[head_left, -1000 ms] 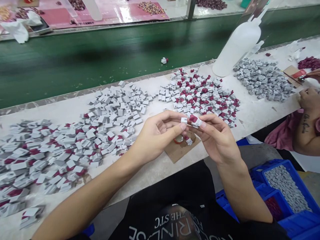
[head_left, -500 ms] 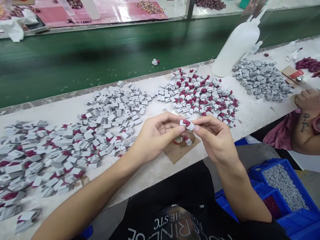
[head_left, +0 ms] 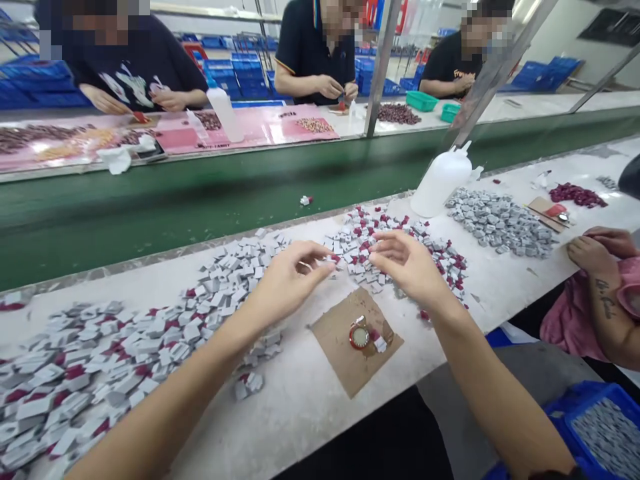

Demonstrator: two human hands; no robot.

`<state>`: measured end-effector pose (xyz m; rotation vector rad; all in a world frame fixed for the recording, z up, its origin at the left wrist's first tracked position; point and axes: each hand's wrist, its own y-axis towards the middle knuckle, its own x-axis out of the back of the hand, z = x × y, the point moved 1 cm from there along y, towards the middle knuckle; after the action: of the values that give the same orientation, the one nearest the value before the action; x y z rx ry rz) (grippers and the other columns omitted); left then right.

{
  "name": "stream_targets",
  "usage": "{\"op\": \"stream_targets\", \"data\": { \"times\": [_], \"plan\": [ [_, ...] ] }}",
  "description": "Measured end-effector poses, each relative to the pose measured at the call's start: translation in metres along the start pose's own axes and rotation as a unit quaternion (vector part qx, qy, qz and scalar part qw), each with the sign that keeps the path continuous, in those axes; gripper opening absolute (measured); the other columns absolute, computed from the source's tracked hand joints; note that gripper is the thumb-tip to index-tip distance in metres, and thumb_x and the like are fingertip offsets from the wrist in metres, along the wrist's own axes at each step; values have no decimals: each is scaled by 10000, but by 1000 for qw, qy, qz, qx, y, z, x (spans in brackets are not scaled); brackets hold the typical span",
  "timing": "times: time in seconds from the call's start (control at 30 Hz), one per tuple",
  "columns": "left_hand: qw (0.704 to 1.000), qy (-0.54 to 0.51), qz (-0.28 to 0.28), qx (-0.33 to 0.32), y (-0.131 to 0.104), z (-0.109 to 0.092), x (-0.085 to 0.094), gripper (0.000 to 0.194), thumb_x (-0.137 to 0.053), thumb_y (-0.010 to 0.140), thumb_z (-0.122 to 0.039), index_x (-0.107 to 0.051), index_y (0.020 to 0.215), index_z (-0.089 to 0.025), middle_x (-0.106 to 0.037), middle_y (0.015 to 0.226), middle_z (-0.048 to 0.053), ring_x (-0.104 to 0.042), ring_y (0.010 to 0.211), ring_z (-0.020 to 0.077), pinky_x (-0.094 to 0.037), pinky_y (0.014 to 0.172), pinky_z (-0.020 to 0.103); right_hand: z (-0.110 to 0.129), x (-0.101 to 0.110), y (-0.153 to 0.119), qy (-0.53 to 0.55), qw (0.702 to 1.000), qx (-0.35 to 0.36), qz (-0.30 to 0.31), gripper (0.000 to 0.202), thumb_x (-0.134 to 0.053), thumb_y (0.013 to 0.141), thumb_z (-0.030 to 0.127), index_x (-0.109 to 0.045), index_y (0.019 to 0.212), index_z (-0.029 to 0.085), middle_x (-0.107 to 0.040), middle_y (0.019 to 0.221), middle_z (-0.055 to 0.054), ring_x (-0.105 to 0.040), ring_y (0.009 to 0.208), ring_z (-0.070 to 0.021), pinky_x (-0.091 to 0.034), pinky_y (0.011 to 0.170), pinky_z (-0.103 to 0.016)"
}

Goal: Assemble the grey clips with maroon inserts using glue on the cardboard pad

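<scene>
Hands parted over the worktop [head_left: 280, 427], near the pile of grey-and-maroon pieces [head_left: 453, 267].
The left hand's [head_left: 285, 283] fingers nearly met at a maroon bit [head_left: 335, 259]; whether gripped, I couldn't tell. The right hand's [head_left: 413, 267] curled, slightly open, with nothing plainly held, by the pile. Between the forearms lay cardboard [head_left: 340, 347], presumably shielding the worktop from wetness, carrying a red-rimmed round dish [head_left: 359, 336] and another piece [head_left: 380, 345].

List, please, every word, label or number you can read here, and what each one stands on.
"FAMILY": near edge of the pink mat; the letters before it are unclear, its far-edge print unreadable.
Orange lettering on a black shirt: too blurred.
Script on a forearm: too small.
Marks on the red background panel: too blurred.
</scene>
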<state>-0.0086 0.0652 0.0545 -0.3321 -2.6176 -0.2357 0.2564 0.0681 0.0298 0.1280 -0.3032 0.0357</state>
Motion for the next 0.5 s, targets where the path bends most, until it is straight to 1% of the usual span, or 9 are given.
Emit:
{"op": "stream_targets", "data": {
  "times": [0.03, 0.1, 0.17, 0.2, 0.27, 0.3, 0.37, 0.43, 0.5],
  "plan": [
    [999, 27, -30, 16, 7, 6, 11, 287, -786, 960, -503, -827, 1057, -236, -863, 1088, 103, -794, 999, 302, -645, 917, 439, -1, 4, 20, -64, 998, 6, -27, 330, -846, 951, 360, -793, 1246, 222, -869, 1143, -123, -843, 1072, -297, -696, 969, -460],
    [994, 50, -74, 68, 21, 17, 31, 322, -773, 929, -522, -819, 1064, -234, -865, 1088, 103, -797, 997, 312, -635, 892, 423, 0, 9, 60, -190, 980, 10, -50, 267, -747, 1003, 334, -805, 1221, 191, -863, 1174, -147, -830, 1048, -304, -682, 970, -475],
    [984, 61, -109, 125, 34, 29, 47, 306, -782, 875, -502, -797, 1018, -231, -863, 1052, 100, -799, 978, 317, -626, 847, 396, 1, 2, 98, -253, 967, 7, -39, 252, -698, 1011, 266, -816, 1211, 167, -865, 1165, -151, -815, 1008, -303, -661, 990, -490],
    [979, 67, -126, 146, 40, 35, 54, 285, -785, 849, -482, -780, 984, -231, -859, 1022, 98, -798, 966, 320, -622, 827, 387, 3, -7, 116, -268, 963, 7, -26, 253, -698, 999, 228, -823, 1209, 164, -867, 1150, -142, -809, 997, -300, -649, 1008, -489],
    [970, 77, -151, 174, 52, 46, 64, 240, -783, 813, -439, -747, 931, -232, -850, 962, 92, -798, 943, 319, -620, 811, 375, 6, -36, 149, -285, 958, 14, 16, 263, -721, 977, 180, -837, 1212, 187, -871, 1143, -112, -802, 1037, -294, -622, 1051, -461],
    [967, 81, -158, 180, 58, 51, 67, 226, -781, 807, -422, -738, 922, -232, -846, 943, 89, -799, 937, 316, -623, 815, 372, 8, -56, 163, -293, 955, 20, 40, 267, -736, 977, 179, -841, 1220, 206, -871, 1161, -99, -798, 1078, -292, -610, 1065, -440],
    [963, 93, -166, 188, 68, 62, 72, 199, -775, 816, -391, -731, 924, -229, -845, 941, 84, -803, 933, 308, -631, 832, 368, 12, -100, 186, -305, 949, 26, 82, 263, -758, 1004, 226, -834, 1256, 240, -864, 1229, -91, -788, 1162, -300, -599, 1076, -418],
    [958, 110, -176, 199, 78, 72, 76, 157, -773, 830, -346, -720, 917, -227, -850, 968, 84, -810, 944, 297, -637, 863, 364, 15, -142, 205, -314, 943, 21, 112, 266, -781, 1024, 293, -817, 1282, 241, -845, 1308, -122, -779, 1223, -331, -600, 1082, -440],
    [951, 125, -185, 215, 87, 83, 80, 114, -772, 850, -298, -702, 904, -227, -854, 1000, 89, -819, 972, 289, -638, 902, 360, 16, -174, 218, -319, 938, 10, 131, 257, -808, 1004, 292, -814, 1249, 215, -816, 1362, -175, -772, 1253, -368, -598, 1096, -479]
  ]
}}
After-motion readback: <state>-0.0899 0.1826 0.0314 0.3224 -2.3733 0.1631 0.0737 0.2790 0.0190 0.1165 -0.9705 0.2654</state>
